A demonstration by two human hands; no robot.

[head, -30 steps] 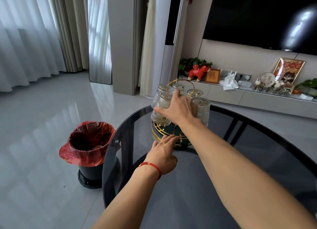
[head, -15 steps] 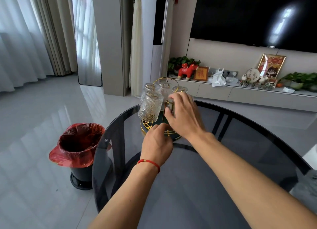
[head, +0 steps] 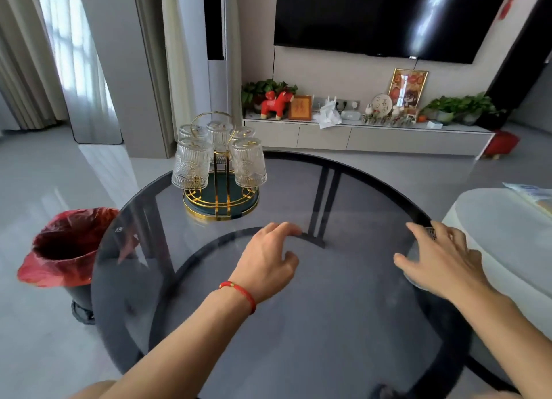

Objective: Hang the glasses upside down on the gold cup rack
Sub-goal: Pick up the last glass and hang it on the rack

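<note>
The gold cup rack (head: 221, 203) stands on a round dark glass table (head: 343, 324), at its far left part, on a green base with a gold ring handle on top. Several ribbed clear glasses hang upside down on it; the nearest are the left glass (head: 191, 165) and the right glass (head: 248, 164). My left hand (head: 268, 261), with a red cord at the wrist, hovers over the table's middle, fingers apart, holding nothing. My right hand (head: 439, 262) rests spread near the table's right rim, also holding nothing. Both hands are well clear of the rack.
A bin with a red bag (head: 68, 249) stands on the floor left of the table. A white rounded surface (head: 501, 237) lies to the right. A low TV cabinet (head: 367, 137) with ornaments and plants runs along the back wall.
Both hands have let go of the rack and glasses and pulled back toward me; the right hand moved out to the table's right rim. The view shifted, so the rack appears farther away.
</note>
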